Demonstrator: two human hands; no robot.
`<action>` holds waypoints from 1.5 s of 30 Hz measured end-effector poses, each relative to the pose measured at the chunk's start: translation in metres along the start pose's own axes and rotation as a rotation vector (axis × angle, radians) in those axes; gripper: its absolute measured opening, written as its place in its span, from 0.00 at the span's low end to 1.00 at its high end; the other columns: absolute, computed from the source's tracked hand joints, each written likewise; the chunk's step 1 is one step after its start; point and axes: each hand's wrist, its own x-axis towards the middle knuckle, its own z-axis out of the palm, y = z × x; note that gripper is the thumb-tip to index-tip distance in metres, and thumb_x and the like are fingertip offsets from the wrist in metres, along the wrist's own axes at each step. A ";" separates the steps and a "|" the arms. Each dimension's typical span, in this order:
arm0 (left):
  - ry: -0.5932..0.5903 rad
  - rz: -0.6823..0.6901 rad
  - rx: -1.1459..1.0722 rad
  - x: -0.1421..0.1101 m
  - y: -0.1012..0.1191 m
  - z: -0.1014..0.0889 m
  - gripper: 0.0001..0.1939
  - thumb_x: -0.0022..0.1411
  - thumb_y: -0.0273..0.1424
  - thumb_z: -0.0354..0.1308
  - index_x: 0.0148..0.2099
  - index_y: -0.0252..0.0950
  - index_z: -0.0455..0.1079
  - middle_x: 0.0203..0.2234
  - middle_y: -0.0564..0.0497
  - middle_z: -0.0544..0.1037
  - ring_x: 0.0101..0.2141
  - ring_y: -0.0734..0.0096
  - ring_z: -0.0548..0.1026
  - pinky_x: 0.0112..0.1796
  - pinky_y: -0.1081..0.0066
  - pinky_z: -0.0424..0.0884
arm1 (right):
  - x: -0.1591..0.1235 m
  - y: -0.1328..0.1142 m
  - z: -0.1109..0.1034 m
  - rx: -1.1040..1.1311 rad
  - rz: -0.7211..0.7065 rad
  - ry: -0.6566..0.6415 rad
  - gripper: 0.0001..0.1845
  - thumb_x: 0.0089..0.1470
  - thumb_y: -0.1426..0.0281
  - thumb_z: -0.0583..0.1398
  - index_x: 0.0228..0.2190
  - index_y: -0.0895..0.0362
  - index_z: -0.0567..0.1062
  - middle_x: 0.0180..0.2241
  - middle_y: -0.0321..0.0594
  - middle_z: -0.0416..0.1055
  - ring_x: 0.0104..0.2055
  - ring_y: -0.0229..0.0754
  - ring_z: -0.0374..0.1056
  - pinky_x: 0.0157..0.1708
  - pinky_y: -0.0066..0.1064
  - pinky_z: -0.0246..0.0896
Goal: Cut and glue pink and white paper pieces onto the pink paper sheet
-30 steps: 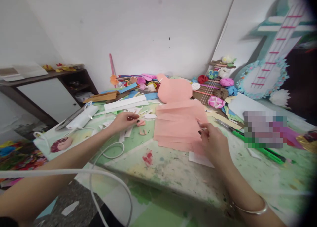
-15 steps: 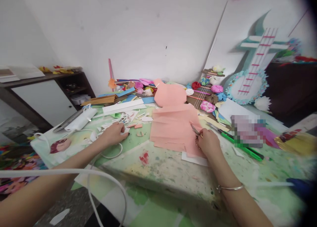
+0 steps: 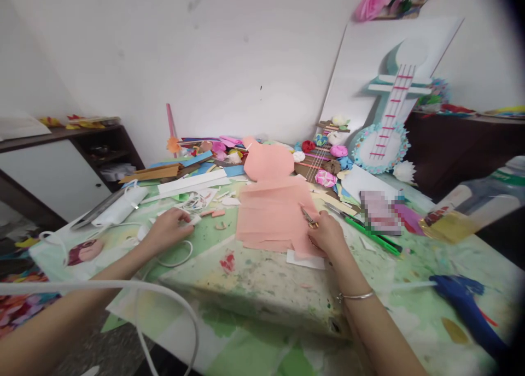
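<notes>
Across the paint-stained tabletop [image 3: 250, 277], we see the right hand [image 3: 327, 235] closed around scissors [image 3: 307, 217] over the pink paper [image 3: 266, 212]; whether the left hand [image 3: 169, 231] pinches a white scrap [image 3: 196, 220], we can't tell. Stained surface separates paper from near edge.

Table [image 3: 418, 327] in front of me, green-white and paint-stained: salmon-coloured paper [image 3: 264, 212] at the centre, white sheet [image 3: 305, 260] beneath its near edge; green cutter [image 3: 371, 234] just to the right; blue glue gun [image 3: 459, 299] farther right; white strips [image 3: 192, 183] and paper scraps [image 3: 230, 201] leftward.
</notes>
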 end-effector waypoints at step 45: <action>-0.386 0.519 -0.741 0.048 0.211 0.062 0.06 0.54 0.28 0.58 0.37 0.37 0.70 0.33 0.48 0.78 0.35 0.64 0.74 0.37 0.66 0.69 | 0.003 0.045 -0.058 0.112 0.350 -0.164 0.09 0.50 0.76 0.54 0.25 0.58 0.74 0.26 0.44 0.73 0.26 0.42 0.66 0.23 0.28 0.46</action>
